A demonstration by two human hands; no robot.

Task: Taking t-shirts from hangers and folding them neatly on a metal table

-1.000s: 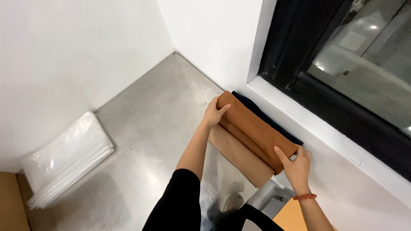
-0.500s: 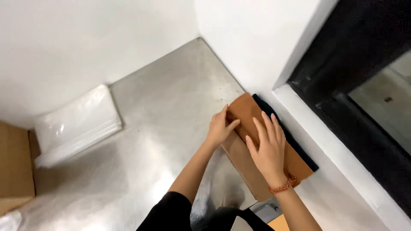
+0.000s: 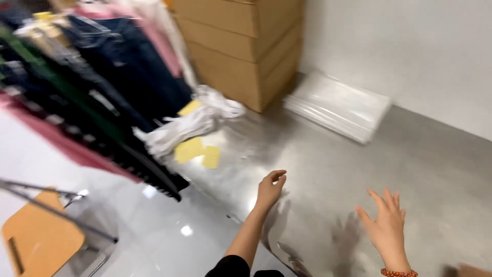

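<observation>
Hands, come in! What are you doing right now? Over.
Left hand empty, fingers loosely curled, over the grey floor. Right hand empty, fingers spread. Stack of clear plastic bags lies ahead by the wall. Nothing between hands and bags.

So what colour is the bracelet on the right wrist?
Orange-red beads; the bracelet shows at the bottom edge of the head view, just below the right hand.

Stack of plastic sheets (image 3: 338, 105) lay on the floor (image 3: 318, 169) right of the cardboard boxes (image 3: 241, 46), clothes rack (image 3: 87, 87) further left.
</observation>
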